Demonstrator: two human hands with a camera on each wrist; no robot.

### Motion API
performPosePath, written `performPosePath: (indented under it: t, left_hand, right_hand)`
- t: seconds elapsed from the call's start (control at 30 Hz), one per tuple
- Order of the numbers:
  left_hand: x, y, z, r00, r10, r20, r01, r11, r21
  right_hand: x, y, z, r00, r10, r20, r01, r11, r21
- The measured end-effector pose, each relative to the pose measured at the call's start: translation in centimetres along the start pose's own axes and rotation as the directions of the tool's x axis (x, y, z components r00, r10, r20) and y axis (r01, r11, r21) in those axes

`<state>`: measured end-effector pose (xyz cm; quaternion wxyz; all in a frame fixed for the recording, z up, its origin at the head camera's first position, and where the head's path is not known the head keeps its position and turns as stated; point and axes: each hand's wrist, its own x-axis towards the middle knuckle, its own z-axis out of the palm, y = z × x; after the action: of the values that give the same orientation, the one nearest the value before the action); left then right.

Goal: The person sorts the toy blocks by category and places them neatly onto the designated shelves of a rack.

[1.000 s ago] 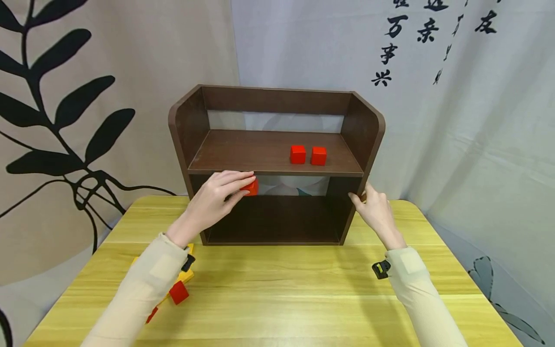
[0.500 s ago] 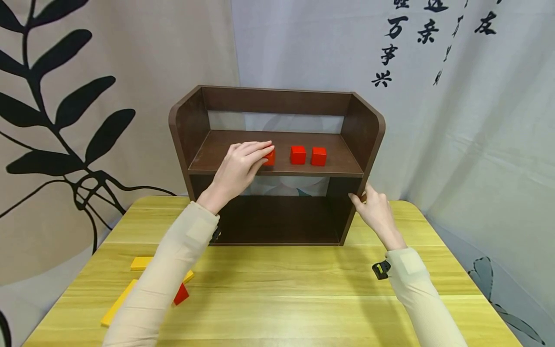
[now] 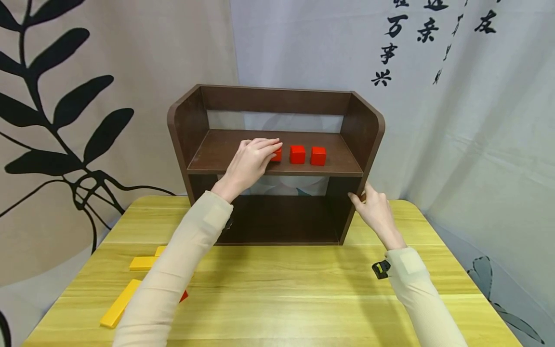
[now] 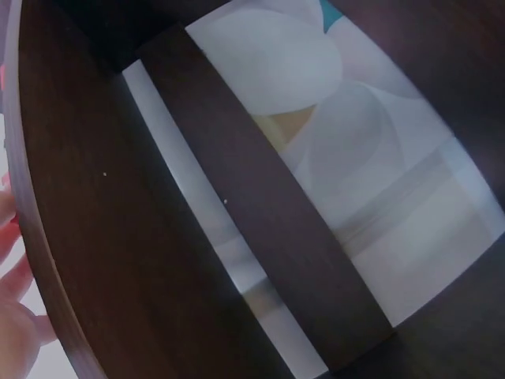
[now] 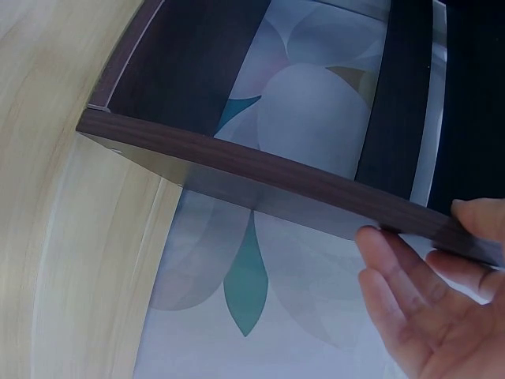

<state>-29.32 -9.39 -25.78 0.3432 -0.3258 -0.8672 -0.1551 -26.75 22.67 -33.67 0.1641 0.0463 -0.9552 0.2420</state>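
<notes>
My left hand (image 3: 252,163) pinches a red cube (image 3: 278,155) on the upper board of the brown wooden shelf (image 3: 260,166), close to its front edge. The fingers cover most of that cube. In a row to its right stand a second red cube (image 3: 297,154) and a third red cube (image 3: 318,156). In the left wrist view only part of the left hand (image 4: 14,335) shows, past the board's edge. My right hand (image 3: 375,210) grips the shelf's right side panel; the right wrist view has the thumb on one face and fingers (image 5: 379,253) on the other.
On the table (image 3: 277,294) at left lie yellow blocks, among them a long one (image 3: 120,304) and a shorter one (image 3: 143,263). A red block (image 3: 184,296) peeks out beside the left sleeve (image 3: 173,274). Curtains (image 3: 455,135) hang behind the shelf.
My left hand has lifted the red cube from in front of the lower compartment up to the upper board, then moved right toward the other two cubes. The right hand stays on the side panel.
</notes>
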Motion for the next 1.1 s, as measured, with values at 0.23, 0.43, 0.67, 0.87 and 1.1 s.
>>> performPosePath:
  t: [0.23,0.43,0.67,0.87,1.1]
  left_hand:
    - [0.0,-0.1,0.4,0.999,-0.036,0.018,0.035,0.999,0.019]
    - [0.0,-0.1,0.6,0.999,-0.039,0.011,0.038,0.999,0.025]
    - [-0.1,-0.1,0.6,0.999,-0.037,0.010,0.037,0.999,0.017]
    - [-0.7,0.0,0.1,0.999,-0.005,-0.037,0.005,1.000,0.011]
    - [-2.8,0.1,-1.4,0.987,0.059,-0.148,-0.064,0.998,-0.030]
  right_hand:
    - [0.0,-0.1,-0.1,1.000,0.002,-0.001,-0.002,1.000,0.002]
    - [0.0,-0.1,-0.1,1.000,-0.003,-0.012,0.004,1.000,0.006]
    - [0.0,0.0,0.0,1.000,0.005,0.001,-0.005,1.000,-0.001]
    - [0.0,0.1,0.1,1.000,-0.001,-0.001,0.001,1.000,0.004]
    - [0.0,0.1,0.0,1.000,0.000,-0.011,0.000,1.000,0.001]
